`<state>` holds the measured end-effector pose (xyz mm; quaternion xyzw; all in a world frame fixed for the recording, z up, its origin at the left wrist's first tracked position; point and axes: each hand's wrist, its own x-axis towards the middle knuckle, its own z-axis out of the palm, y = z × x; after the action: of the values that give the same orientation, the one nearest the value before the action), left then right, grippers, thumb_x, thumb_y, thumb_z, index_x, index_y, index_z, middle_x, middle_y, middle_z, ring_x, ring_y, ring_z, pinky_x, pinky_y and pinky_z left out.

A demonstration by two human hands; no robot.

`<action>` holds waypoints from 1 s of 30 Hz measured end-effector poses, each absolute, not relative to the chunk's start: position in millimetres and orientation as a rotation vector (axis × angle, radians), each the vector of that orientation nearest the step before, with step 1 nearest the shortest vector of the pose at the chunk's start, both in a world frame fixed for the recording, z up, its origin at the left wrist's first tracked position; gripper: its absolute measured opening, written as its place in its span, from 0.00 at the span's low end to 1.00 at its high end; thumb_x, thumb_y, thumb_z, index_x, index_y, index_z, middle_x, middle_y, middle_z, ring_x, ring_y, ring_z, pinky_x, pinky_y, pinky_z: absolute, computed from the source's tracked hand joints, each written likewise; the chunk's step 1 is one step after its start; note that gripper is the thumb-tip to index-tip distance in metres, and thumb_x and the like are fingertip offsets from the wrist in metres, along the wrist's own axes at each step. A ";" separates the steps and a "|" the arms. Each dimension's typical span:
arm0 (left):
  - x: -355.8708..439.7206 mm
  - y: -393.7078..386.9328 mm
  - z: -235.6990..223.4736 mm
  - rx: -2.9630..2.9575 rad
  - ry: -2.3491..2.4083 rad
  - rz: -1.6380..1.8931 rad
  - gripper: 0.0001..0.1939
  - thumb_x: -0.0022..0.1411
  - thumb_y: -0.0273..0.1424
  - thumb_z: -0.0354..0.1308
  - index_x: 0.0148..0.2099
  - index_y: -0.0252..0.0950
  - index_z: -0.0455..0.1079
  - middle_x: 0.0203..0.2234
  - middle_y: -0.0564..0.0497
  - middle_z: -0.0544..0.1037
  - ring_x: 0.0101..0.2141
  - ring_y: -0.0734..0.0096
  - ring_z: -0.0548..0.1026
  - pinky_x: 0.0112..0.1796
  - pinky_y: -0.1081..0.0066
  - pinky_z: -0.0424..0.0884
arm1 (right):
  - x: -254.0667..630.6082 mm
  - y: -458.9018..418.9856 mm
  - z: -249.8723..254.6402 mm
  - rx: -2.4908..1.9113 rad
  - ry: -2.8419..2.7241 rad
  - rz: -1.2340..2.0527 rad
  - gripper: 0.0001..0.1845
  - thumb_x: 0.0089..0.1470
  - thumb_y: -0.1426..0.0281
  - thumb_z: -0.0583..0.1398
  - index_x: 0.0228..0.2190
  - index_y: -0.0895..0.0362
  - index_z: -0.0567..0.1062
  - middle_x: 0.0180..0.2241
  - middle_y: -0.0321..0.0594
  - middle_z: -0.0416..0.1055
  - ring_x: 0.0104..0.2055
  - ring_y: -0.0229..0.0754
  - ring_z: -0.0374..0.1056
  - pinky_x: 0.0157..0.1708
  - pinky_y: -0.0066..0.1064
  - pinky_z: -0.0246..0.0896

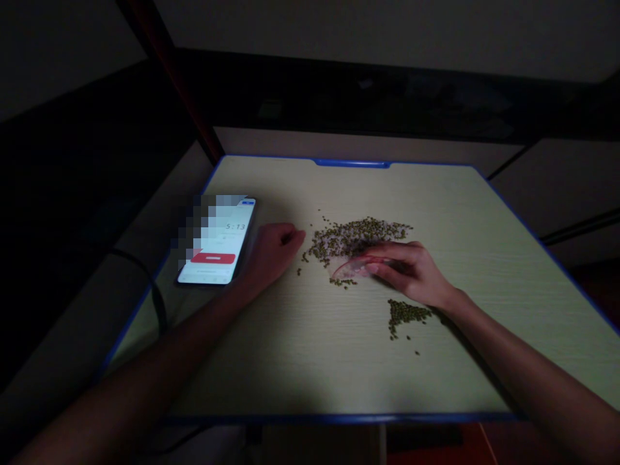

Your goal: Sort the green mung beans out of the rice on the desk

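My left hand [278,252] rests on the table in a loose fist, with no object visible in it, between a phone and the larger bean pile. In my right hand [411,268], thumb and fingers pinch a small clear plastic bag [351,266] with a red edge. This bag lies low over the table, at the near side of a spread pile of small green beans [339,239], with pale bits showing among them. Closer to me, below the right wrist, is a smaller, roughly triangular heap of green beans [405,313]. The right fingertips partly hide the bag.
A lit phone [220,242] showing a timer lies on the table's left side. A dark cable [152,284] runs over the left edge. The pale wood-grain table [290,361] has a blue rim. Stray beans lie around both piles. The surroundings are dark.
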<state>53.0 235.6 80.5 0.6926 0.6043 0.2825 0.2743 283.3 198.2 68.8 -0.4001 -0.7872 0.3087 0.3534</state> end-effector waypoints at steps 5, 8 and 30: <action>52.9 236.1 79.9 1.863 1.622 0.760 0.19 0.55 0.29 0.50 0.15 0.35 0.51 0.12 0.60 0.52 0.18 0.79 0.53 0.24 0.72 0.48 | 284.6 198.5 68.4 -0.972 -2.055 0.775 0.09 0.51 0.74 0.59 0.34 0.56 0.79 0.31 0.39 0.77 0.30 0.37 0.72 0.28 0.28 0.66; 52.8 236.9 78.7 1.864 1.625 0.756 0.18 0.55 0.29 0.50 0.15 0.35 0.52 0.12 0.59 0.52 0.18 0.79 0.53 0.24 0.72 0.48 | 285.1 198.5 69.9 -0.949 -2.078 0.769 0.09 0.51 0.73 0.59 0.33 0.56 0.79 0.29 0.39 0.77 0.29 0.37 0.71 0.27 0.27 0.65; 52.8 236.6 77.0 1.852 1.611 0.767 0.18 0.55 0.29 0.51 0.15 0.35 0.52 0.12 0.60 0.51 0.18 0.79 0.53 0.24 0.72 0.48 | 282.4 195.7 70.3 -1.010 -2.020 0.780 0.09 0.50 0.73 0.59 0.33 0.57 0.80 0.30 0.40 0.78 0.28 0.37 0.72 0.25 0.26 0.66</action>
<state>52.8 236.6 77.0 0.6913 0.6011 0.2861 0.2810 282.4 195.7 70.3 -0.3932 -0.7862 0.3037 0.3674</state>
